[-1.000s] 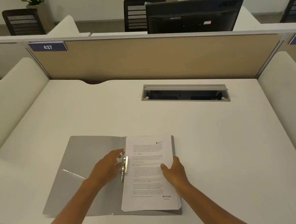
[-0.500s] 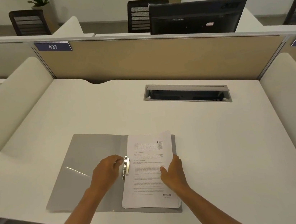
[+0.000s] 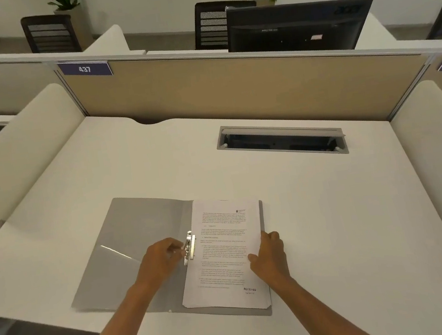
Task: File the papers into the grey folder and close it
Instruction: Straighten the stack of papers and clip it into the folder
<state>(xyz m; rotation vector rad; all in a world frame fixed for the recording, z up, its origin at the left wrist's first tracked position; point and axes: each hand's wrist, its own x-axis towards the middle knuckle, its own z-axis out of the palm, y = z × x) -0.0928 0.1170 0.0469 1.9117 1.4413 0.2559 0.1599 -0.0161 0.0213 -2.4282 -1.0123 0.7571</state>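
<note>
Head view: papers [image 3: 225,254] inside folder [image 3: 130,252] edges.

An open grey folder [image 3: 130,252] lies on the white surface [image 3: 332,209]; left hand [image 3: 162,261] pinches its metal clip [image 3: 189,246], right hand [image 3: 269,256] presses the papers [image 3: 225,251].

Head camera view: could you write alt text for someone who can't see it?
A person's left hand works the metal clip of an open grey folder while the right hand steadies the papers on a white desk.
</note>
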